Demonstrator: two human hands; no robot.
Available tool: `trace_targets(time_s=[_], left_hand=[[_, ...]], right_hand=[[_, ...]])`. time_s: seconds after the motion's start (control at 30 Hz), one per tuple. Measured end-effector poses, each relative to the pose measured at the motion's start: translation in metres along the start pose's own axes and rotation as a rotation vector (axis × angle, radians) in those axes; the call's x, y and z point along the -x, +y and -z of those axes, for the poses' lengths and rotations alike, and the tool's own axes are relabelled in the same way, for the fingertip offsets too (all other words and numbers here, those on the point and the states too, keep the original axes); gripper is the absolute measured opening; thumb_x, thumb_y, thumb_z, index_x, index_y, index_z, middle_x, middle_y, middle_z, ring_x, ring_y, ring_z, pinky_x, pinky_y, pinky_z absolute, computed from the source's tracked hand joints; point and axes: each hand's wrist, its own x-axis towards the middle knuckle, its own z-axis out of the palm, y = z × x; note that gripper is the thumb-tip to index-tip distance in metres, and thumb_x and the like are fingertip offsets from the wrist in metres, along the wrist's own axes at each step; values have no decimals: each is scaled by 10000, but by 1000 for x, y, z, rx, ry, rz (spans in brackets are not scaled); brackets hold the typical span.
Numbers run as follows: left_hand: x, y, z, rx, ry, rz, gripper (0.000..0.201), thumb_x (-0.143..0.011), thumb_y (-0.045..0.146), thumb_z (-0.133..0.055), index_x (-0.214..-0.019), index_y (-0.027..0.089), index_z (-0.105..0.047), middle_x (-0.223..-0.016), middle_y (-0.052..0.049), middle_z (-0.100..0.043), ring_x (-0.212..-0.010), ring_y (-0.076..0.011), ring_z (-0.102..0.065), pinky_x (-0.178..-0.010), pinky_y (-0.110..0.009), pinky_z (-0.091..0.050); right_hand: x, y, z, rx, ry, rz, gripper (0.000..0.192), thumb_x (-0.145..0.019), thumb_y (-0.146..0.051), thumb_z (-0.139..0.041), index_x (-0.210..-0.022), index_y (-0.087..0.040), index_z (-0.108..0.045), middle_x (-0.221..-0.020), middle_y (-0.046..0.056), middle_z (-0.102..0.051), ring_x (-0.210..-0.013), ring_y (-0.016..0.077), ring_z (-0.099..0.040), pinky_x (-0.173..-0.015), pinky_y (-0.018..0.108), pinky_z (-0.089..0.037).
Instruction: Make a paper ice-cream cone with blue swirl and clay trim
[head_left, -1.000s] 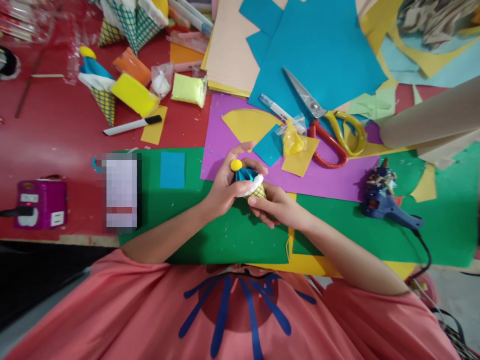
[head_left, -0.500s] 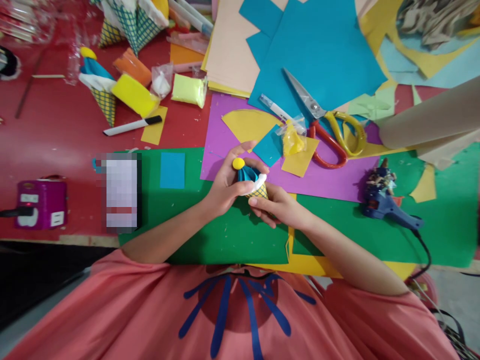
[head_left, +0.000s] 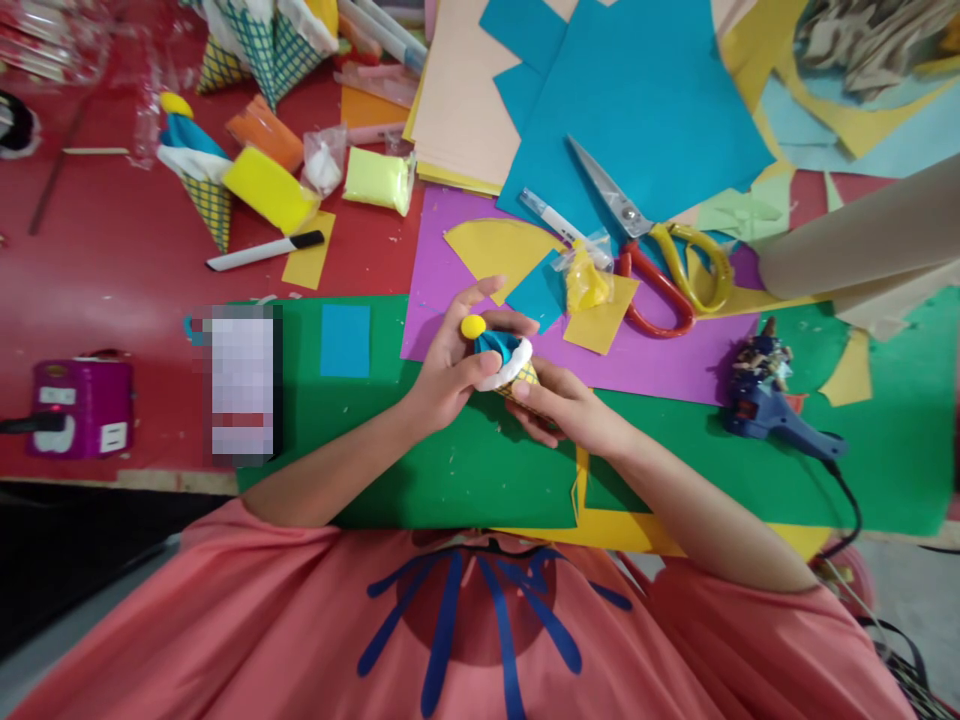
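Note:
Between both hands is a paper ice cream cone (head_left: 512,368), with a yellow checked cone, a white fluffy rim, blue folded filling and a yellow ball on top. It lies tilted, the ball toward the upper left. My left hand (head_left: 452,370) presses its thumb on the white rim and blue part, the index finger raised. My right hand (head_left: 574,405) is closed round the cone's lower end, whose tip is hidden by the fingers. Beneath them lies a green sheet (head_left: 450,470). A similar finished-looking cone (head_left: 196,175) lies at the upper left.
Large scissors (head_left: 637,235) lie beyond the hands, over blue and purple sheets. A glue gun (head_left: 776,395) with a cord is at right, near a paper roll (head_left: 862,225). Clay packets (head_left: 270,190), a marker (head_left: 265,250), a blurred phone (head_left: 243,385) and a purple power adapter (head_left: 82,408) are at left.
The cone has turned slightly in my hands, so more of its white rim shows. My left thumb has shifted left a little, and my right hand has moved slightly right and up.

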Motion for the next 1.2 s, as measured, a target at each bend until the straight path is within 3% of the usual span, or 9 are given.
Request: trace_targets(time_s=[0.2,0.3,0.43,0.6,0.77,0.93,1.07,1.2], left_hand=[[0,-6,-1,-28,51,13,685,-761,345,-762,-1359,304,-430,-966,0,-704,-960,-150,-671,-866,-296,-532],[0,-6,-2,-28,44,5,659,-754,337,-764,-1336,293,-460,-944,4,-697,-969,-155,-667,-878,-300,-531],[0,-2,-3,-15,67,36,569,-834,414,-657,-1346,262,-462,-977,-30,-707,-874,-151,-677,-750,-270,-543],[0,-7,1,-118,92,-54,563,-804,321,-693,-1321,271,-477,-969,-12,-710,-860,-127,-667,-726,-233,-529],[3,-13,3,-157,71,-111,472,-847,311,-652,-1289,258,-496,-1028,-31,-706,-936,-139,-665,-782,-252,-529],[4,-13,1,-137,68,-110,523,-842,442,-642,-1297,240,-480,-1082,-61,-705,-985,-173,-673,-826,-296,-538],[5,-14,2,-160,48,-114,560,-813,334,-699,-1314,267,-458,-1088,-47,-702,-1003,-160,-667,-875,-299,-534],[5,-14,3,-159,23,-148,526,-835,331,-673,-1312,266,-459,-1035,-38,-707,-1026,-177,-663,-911,-343,-532]], right_hand=[[1,4,-5,357,224,49,430,-875,-415,-637,-1164,-154,-455,-586,-95,-449,-411,48,-414,-369,185,-318],[0,6,-5,453,243,77,400,-886,-399,-617,-1159,-146,-471,-683,-41,-510,-542,83,-490,-464,211,-384],[-1,7,-3,568,253,132,407,-878,-415,-614,-1160,-147,-492,-873,42,-608,-738,150,-583,-609,267,-470],[0,9,-1,669,274,150,440,-876,-419,-612,-1201,-157,-473,-937,62,-639,-754,175,-602,-648,296,-470],[1,8,-2,654,279,109,412,-886,-422,-605,-1181,-173,-462,-854,32,-615,-693,162,-580,-607,280,-425],[1,8,-4,624,312,134,430,-851,-425,-654,-1162,-202,-458,-857,26,-603,-681,167,-574,-588,275,-407],[1,10,-3,581,339,126,493,-819,-438,-693,-1176,-201,-450,-871,30,-593,-722,172,-580,-595,271,-424],[2,6,0,390,233,105,464,-832,-473,-663,-1140,-183,-472,-867,11,-569,-592,88,-510,-492,220,-406]])
